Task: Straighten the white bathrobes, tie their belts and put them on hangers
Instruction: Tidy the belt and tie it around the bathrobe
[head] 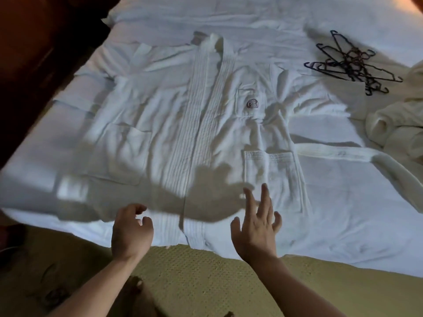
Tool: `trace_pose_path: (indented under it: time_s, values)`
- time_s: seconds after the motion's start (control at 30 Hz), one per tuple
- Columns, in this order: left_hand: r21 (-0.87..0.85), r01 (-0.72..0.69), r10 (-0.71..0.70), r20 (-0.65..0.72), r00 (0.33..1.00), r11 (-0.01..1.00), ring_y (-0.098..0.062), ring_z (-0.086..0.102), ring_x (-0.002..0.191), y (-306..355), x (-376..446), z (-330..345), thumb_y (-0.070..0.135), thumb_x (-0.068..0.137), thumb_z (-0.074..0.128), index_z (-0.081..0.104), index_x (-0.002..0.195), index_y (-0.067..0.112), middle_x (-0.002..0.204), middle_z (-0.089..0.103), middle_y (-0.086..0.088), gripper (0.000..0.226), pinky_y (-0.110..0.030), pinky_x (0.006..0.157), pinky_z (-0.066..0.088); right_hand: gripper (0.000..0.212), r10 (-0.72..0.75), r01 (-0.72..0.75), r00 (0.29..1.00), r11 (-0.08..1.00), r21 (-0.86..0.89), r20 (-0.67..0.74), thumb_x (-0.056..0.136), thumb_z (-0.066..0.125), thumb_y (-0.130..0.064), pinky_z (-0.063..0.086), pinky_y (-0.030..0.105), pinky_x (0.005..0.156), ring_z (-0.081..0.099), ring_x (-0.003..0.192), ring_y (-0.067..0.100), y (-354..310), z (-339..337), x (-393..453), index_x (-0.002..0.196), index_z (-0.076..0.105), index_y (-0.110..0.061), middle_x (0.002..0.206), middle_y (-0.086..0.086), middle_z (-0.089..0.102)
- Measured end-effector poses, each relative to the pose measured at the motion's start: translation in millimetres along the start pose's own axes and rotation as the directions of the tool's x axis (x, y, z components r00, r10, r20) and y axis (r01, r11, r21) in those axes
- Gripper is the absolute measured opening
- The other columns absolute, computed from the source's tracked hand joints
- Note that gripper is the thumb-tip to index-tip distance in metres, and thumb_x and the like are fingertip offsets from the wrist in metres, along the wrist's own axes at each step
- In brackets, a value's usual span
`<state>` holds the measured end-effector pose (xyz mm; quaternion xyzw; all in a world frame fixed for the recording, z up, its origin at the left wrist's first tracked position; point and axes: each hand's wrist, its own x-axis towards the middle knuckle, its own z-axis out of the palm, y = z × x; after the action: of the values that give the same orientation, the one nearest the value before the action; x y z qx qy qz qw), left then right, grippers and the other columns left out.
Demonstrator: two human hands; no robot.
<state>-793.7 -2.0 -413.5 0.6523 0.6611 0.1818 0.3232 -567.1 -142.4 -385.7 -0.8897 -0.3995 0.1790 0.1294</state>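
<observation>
- The white cotton bathrobe [194,124] lies flat, front up, mid-bed on the white sheet [343,213]; its long axis runs 12 to 6 o'clock, collar at 12, hem at 6.
- Its white belt [332,154] trails toward 3 o'clock (untied).
- The left hand [131,232] is over the hem, fingers loosely curled, holding nothing.
- The right hand [257,227] has its fingers straight and spread, above the hem.
- Dark plastic hangers [352,62] are piled at 2 o'clock.

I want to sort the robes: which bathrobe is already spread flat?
The bathrobe in the middle of the bed, with the logo pocket, lies flat; the other robe sits crumpled at the right edge.
</observation>
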Motion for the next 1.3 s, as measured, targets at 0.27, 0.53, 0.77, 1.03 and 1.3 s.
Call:
trace_pose_path:
  time_s: [0.27,0.53,0.77,1.03,1.3]
  values:
    - [0.059,-0.130,0.136,-0.127,0.983,0.990,-0.028,0.060,0.100,-5.1,102.7,-60.0,0.003,0.081,0.064,0.065,0.107,0.018,0.113,0.055,-0.002,0.030,-0.041,0.087,0.051,0.063,-0.201,0.211,0.945,0.977,-0.012,0.258,0.103,0.033,-0.037,-0.013,0.052,0.123,-0.030,0.151,0.019,-134.0,30.2,64.6,0.159,0.004,-0.038,0.164,-0.006,-0.032]
    - [0.327,0.099,-0.098,-0.019,0.995,0.940,-0.042,0.043,0.124,-19.3,200.7,-94.4,0.030,0.091,0.058,0.048,0.134,0.022,0.140,0.046,-0.014,0.045,-0.054,0.102,0.035,0.077,0.056,0.013,0.900,0.988,-0.155,0.432,0.095,0.008,-0.075,-0.025,0.061,0.114,-0.051,0.137,0.029,-174.5,84.9,104.6,0.149,-0.034,-0.042,0.149,-0.002,-0.055]
    - [0.135,0.120,-0.128,0.051,0.991,0.984,-0.038,0.052,0.114,-21.0,263.5,-98.8,0.029,0.090,0.058,0.054,0.128,0.015,0.128,0.055,-0.015,0.041,-0.044,0.096,0.044,0.080,0.115,-0.012,0.836,0.981,-0.192,0.537,0.093,0.006,-0.077,-0.030,0.061,0.110,-0.061,0.126,0.027,-176.1,90.1,116.3,0.141,-0.046,-0.038,0.134,-0.004,-0.067]
    - [0.095,0.157,-0.169,0.136,0.976,0.983,-0.038,0.060,0.102,-6.2,294.9,-80.8,0.035,0.098,0.050,0.059,0.103,0.010,0.107,0.065,-0.017,0.027,-0.036,0.076,0.036,0.083,0.151,-0.030,0.807,0.976,-0.215,0.572,0.092,0.006,-0.078,-0.030,0.063,0.109,-0.062,0.124,0.029,-181.6,88.4,122.4,0.141,-0.045,-0.035,0.133,-0.002,-0.068]
    - [0.193,0.091,-0.094,0.006,0.996,0.977,-0.047,0.061,0.098,-13.1,273.9,-69.3,0.042,0.099,0.047,0.057,0.101,0.010,0.104,0.066,-0.026,0.033,-0.046,0.080,0.048,0.083,0.137,-0.027,0.796,0.981,-0.191,0.590,0.095,0.009,-0.075,-0.031,0.063,0.108,-0.061,0.126,0.029,-178.7,86.1,122.5,0.145,-0.042,-0.033,0.135,-0.001,-0.067]
